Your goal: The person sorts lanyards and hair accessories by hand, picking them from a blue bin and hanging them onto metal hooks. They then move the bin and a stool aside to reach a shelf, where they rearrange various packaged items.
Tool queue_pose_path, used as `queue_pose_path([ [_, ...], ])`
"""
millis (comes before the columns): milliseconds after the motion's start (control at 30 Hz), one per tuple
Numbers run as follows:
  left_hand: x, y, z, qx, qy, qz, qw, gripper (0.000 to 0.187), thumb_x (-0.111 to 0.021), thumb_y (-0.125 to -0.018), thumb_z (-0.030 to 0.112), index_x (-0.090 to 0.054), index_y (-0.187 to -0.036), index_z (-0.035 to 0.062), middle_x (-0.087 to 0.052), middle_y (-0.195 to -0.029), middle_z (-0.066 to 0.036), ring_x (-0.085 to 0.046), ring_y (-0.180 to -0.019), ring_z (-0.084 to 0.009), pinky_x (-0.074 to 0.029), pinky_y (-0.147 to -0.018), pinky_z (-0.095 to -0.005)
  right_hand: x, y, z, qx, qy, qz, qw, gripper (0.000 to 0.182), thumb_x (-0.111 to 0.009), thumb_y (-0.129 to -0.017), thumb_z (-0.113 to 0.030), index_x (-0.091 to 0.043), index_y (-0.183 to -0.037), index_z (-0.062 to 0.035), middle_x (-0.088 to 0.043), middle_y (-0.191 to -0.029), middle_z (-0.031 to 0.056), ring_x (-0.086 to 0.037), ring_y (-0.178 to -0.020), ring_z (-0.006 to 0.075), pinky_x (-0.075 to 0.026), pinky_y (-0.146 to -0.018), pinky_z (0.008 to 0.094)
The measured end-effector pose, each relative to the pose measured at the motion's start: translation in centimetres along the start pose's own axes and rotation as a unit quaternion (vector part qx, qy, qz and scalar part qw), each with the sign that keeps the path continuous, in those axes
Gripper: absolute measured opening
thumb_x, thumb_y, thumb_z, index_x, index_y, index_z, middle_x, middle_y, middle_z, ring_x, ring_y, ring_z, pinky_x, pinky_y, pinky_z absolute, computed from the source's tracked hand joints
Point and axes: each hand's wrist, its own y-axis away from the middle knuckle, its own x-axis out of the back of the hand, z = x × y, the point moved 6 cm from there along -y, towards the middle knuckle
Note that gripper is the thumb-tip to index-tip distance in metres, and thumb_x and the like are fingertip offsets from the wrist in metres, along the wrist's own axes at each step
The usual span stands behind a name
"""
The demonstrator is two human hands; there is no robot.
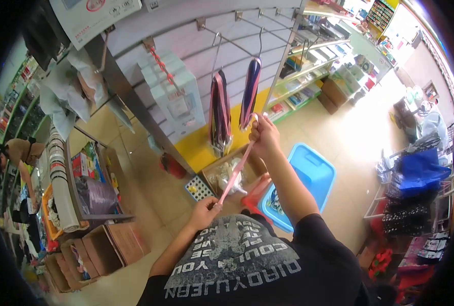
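Hands [265,135] hold pink strap [236,172] between them; blue tub [314,164] below.

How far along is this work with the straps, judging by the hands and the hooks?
Looks done: two bundles of straps hang from metal hooks.
In hand: one pink strap, held between the left hand and right hand, its length off the hooks.
Left: at least that strap, perhaps also the items in the blue tub, too small to identify.

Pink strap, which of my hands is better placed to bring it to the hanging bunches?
Right, probably: your right hand holds the pink strap nearer the hanging bunches, while your left hand grips its lower end by your shirt.
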Motion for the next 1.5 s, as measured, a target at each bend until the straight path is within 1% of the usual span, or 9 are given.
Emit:
queue_pose_path([
  [367,-0.5,-5.6,7.4,-0.092,0.087,0.041,0.991,0.019,-0.053,-0.091,0.015,-0.056,-0.101,-0.0007,-0.058,-0.078,-0.001,-0.053,-0.070,-0.0060,-0.045,-0.065,-0.0211,-13.7,-0.1,-11.0,0.134,-0.023,-0.195,0.971,0.011,-0.046,-0.093,-0.016,-0.054,-0.101,-0.0117,-0.058,-0.077,0.0006,-0.030,-0.044,0.0068,-0.025,-0.042,0.0215],
  [667,0.1,-8.9,4.9,-0.032,0.135,0.049,0.989,0.022,-0.053,-0.091,0.014,-0.056,-0.108,-0.0007,-0.058,-0.081,-0.001,-0.054,-0.069,-0.0071,-0.045,-0.066,-0.0211,-6.3,-7.3,-6.1,0.092,0.024,-0.078,0.992,0.019,-0.046,-0.091,-0.012,-0.049,-0.108,-0.0053,-0.059,-0.092,0.0080,-0.033,-0.048,0.0093,-0.032,-0.046,0.0239],
  [800,0.3,-8.8,2.8,-0.029,0.112,0.020,0.993,0.022,-0.052,-0.090,0.012,-0.055,-0.108,-0.0002,-0.059,-0.084,-0.003,-0.055,-0.073,-0.0093,-0.047,-0.069,-0.0236,-4.8,-6.7,-5.0,0.100,0.079,-0.054,0.990,0.027,-0.044,-0.092,-0.020,-0.048,-0.111,-0.0021,-0.060,-0.092,0.0117,-0.057,-0.063,0.0166,-0.047,-0.060,0.0300],
  [867,0.5,-9.5,0.5,-0.026,0.097,0.015,0.995,0.020,-0.052,-0.089,0.011,-0.054,-0.105,-0.0001,-0.060,-0.086,-0.006,-0.057,-0.076,-0.0123,-0.047,-0.071,-0.0258,-0.5,-8.2,-4.3,0.218,0.259,0.045,0.940,0.032,-0.046,-0.091,-0.023,-0.047,-0.113,-0.0006,-0.060,-0.095,0.0137,-0.059,-0.070,0.0195,-0.047,-0.067,0.0313],
  [900,1.1,-9.5,-0.4,-0.046,0.013,0.066,0.997,0.027,-0.053,-0.088,0.012,-0.051,-0.111,-0.0005,-0.059,-0.096,-0.009,-0.057,-0.085,-0.0147,-0.047,-0.076,-0.0276,1.5,-7.9,-4.8,0.322,0.426,0.138,0.834,0.037,-0.048,-0.090,-0.025,-0.046,-0.116,0.0009,-0.060,-0.098,0.0156,-0.062,-0.077,0.0223,-0.048,-0.074,0.0327],
  [967,2.6,-10.4,-6.6,-0.018,-0.093,0.115,0.989,0.048,-0.057,-0.085,0.018,-0.041,-0.126,-0.0005,-0.052,-0.120,-0.017,-0.054,-0.105,-0.0216,-0.043,-0.088,-0.0317,5.4,-6.2,-3.4,0.272,0.405,0.137,0.862,0.041,-0.049,-0.089,-0.026,-0.044,-0.118,0.0022,-0.059,-0.101,0.0169,-0.062,-0.079,0.0226,-0.047,-0.075,0.0318],
  [1167,9.2,-1.3,-25.7,0.194,-0.173,0.113,0.959,0.041,-0.056,-0.083,0.023,-0.050,-0.115,-0.0016,-0.061,-0.103,-0.018,-0.058,-0.095,-0.0258,-0.046,-0.082,-0.0359,25.3,1.9,0.9,0.123,0.345,0.261,0.893,0.038,-0.048,-0.088,-0.025,-0.046,-0.114,0.0024,-0.060,-0.093,0.0126,-0.060,-0.070,0.0177,-0.044,-0.060,0.0281],
  [1300,14.8,13.5,-39.0,0.465,-0.353,-0.085,0.807,0.032,-0.050,-0.083,0.019,-0.057,-0.105,-0.0029,-0.062,-0.096,-0.019,-0.059,-0.085,-0.0316,-0.046,-0.076,-0.0399,40.1,8.7,3.3,0.021,0.312,0.392,0.865,0.031,-0.051,-0.084,-0.020,-0.052,-0.105,0.0022,-0.059,-0.079,0.0087,-0.057,-0.059,0.0165,-0.041,-0.047,0.0249],
  [1500,17.8,22.5,-31.2,0.425,-0.285,-0.014,0.859,0.030,-0.050,-0.084,0.015,-0.055,-0.108,-0.0014,-0.062,-0.093,-0.014,-0.058,-0.079,-0.0243,-0.046,-0.071,-0.0345,51.4,14.3,9.3,-0.167,0.495,0.422,0.741,0.029,-0.057,-0.075,-0.021,-0.063,-0.095,-0.0013,-0.063,-0.090,0.0139,-0.062,-0.075,0.0225,-0.047,-0.065,0.0322],
])
